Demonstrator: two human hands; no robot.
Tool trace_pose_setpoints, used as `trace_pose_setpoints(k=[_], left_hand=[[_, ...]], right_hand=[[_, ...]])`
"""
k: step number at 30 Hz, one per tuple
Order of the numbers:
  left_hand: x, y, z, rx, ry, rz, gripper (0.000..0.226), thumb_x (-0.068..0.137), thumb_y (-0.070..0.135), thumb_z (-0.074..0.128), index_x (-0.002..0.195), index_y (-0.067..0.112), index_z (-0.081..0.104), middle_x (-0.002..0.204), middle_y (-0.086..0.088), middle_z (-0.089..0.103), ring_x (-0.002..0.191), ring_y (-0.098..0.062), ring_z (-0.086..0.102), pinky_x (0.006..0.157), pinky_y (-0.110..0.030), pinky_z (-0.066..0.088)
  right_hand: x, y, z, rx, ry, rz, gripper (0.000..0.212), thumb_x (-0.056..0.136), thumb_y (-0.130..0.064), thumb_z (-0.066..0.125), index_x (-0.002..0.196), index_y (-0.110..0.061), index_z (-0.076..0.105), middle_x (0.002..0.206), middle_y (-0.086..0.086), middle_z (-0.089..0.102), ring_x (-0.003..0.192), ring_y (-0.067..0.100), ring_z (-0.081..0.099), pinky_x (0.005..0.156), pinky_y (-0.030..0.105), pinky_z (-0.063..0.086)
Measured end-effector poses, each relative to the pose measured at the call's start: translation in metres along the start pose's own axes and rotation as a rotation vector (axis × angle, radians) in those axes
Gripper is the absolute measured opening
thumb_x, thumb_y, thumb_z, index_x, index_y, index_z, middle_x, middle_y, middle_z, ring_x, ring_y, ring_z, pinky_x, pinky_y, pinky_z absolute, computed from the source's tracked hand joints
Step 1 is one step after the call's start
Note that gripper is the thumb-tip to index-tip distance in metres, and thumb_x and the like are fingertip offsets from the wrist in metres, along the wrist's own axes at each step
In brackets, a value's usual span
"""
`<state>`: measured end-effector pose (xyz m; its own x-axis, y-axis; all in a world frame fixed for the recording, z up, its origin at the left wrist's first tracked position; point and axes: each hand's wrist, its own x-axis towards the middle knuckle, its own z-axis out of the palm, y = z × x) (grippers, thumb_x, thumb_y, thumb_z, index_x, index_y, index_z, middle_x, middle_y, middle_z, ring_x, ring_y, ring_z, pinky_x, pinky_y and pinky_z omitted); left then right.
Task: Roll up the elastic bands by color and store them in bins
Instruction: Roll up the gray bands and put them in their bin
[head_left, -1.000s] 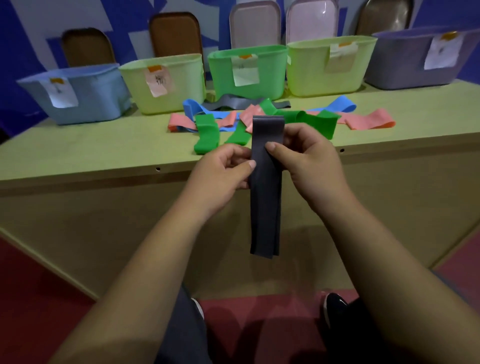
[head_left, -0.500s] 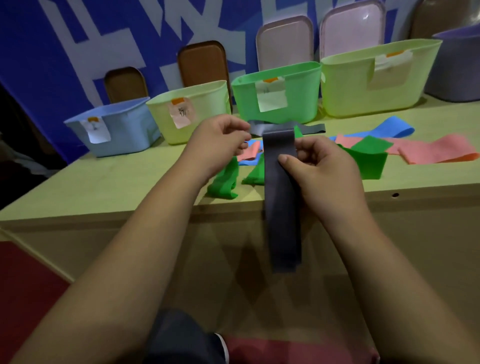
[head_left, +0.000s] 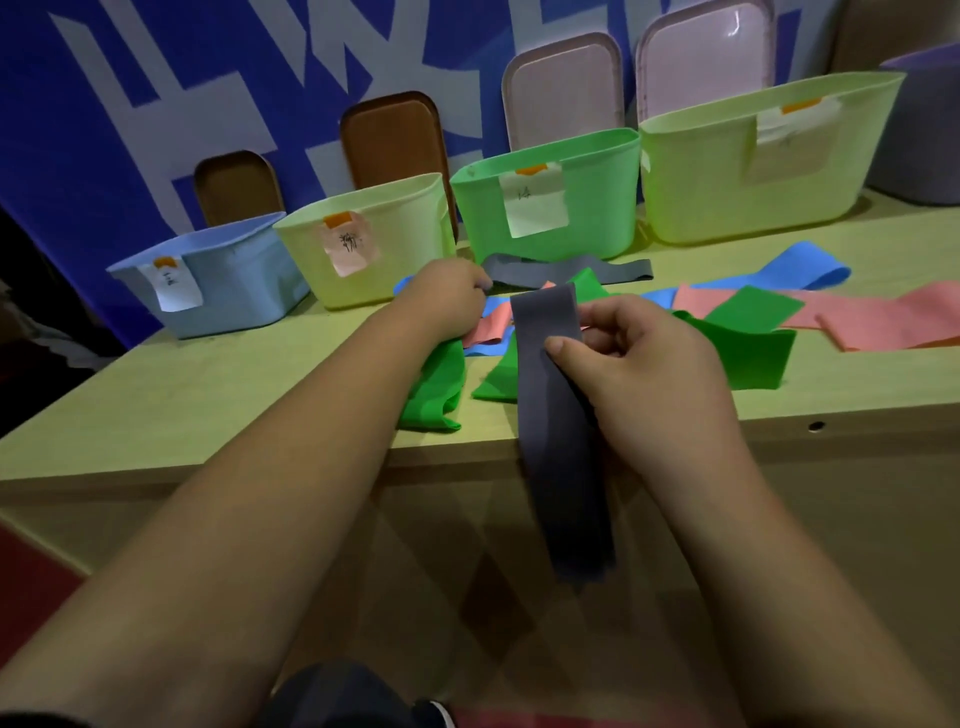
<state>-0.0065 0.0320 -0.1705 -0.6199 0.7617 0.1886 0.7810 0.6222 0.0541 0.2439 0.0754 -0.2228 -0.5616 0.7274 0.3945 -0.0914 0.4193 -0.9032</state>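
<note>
The person's right hand (head_left: 644, 374) pinches a grey band (head_left: 561, 457) near its top, and the band hangs down past the table (head_left: 208, 395) edge. Their left hand (head_left: 447, 296) sits at the end of a second grey band (head_left: 571, 270), which lies flat before the green bin (head_left: 587, 197). I cannot tell whether its curled fingers grip that band.

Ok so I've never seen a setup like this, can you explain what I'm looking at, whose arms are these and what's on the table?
No machine here: a person wears a camera on their head, so you look down along their own arms. The right hand pinches a grey band that hangs past the table edge. The left hand is out over loose bands, green, pink and blue; whether it grips one is unclear. Labelled bins stand in a row behind.
</note>
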Motion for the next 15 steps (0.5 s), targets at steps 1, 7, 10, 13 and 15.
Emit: trace_pose_setpoints(k=[1, 7, 10, 13, 15], left_hand=[[-0.001, -0.001, 0.001, -0.037, 0.021, -0.015, 0.043, 0.103, 0.008, 0.047, 0.138, 0.017, 0.070, 0.146, -0.010, 0.064, 0.132, -0.032, 0.057, 0.110, -0.036, 0.047], [-0.016, 0.001, -0.019, -0.366, 0.326, 0.023, 0.045, 0.102, 0.005, 0.053, 0.144, 0.018, 0.065, 0.151, -0.002, 0.060, 0.140, -0.019, 0.052, 0.113, -0.021, 0.032], [-0.032, 0.007, -0.039, -0.538, 0.487, 0.071, 0.043, 0.099, 0.010, 0.061, 0.139, 0.022, 0.069, 0.145, 0.005, 0.064, 0.132, -0.004, 0.054, 0.115, -0.017, 0.036], [-0.060, 0.018, -0.058, -0.670, 0.656, 0.112, 0.039, 0.095, 0.020, 0.071, 0.134, 0.025, 0.073, 0.130, 0.011, 0.070, 0.121, 0.002, 0.062, 0.108, -0.027, 0.052], [-0.085, 0.027, -0.068, -0.745, 0.732, 0.104, 0.041, 0.096, 0.022, 0.072, 0.137, 0.029, 0.070, 0.127, 0.015, 0.068, 0.117, 0.003, 0.063, 0.101, -0.020, 0.054]], right_hand=[[0.000, 0.000, 0.000, 0.014, -0.002, -0.001, 0.014, 0.091, -0.031, 0.083, 0.096, -0.037, 0.070, 0.083, -0.016, 0.074, 0.080, -0.002, 0.069, 0.068, 0.020, 0.052], [-0.002, 0.001, -0.001, 0.079, -0.006, -0.034, 0.017, 0.091, -0.026, 0.084, 0.091, -0.036, 0.070, 0.079, -0.022, 0.071, 0.071, -0.006, 0.064, 0.064, 0.014, 0.048], [-0.006, 0.001, -0.001, 0.168, -0.016, -0.045, 0.014, 0.092, -0.020, 0.083, 0.098, -0.028, 0.073, 0.080, -0.020, 0.073, 0.071, -0.006, 0.065, 0.066, 0.012, 0.048], [-0.012, -0.002, -0.003, 0.253, -0.038, -0.079, 0.017, 0.093, -0.012, 0.081, 0.105, -0.022, 0.074, 0.090, -0.014, 0.077, 0.082, 0.002, 0.070, 0.076, 0.020, 0.053], [-0.018, -0.006, -0.006, 0.332, -0.053, -0.108, 0.020, 0.094, -0.005, 0.078, 0.107, -0.020, 0.074, 0.093, -0.012, 0.077, 0.087, 0.004, 0.070, 0.080, 0.021, 0.054]])
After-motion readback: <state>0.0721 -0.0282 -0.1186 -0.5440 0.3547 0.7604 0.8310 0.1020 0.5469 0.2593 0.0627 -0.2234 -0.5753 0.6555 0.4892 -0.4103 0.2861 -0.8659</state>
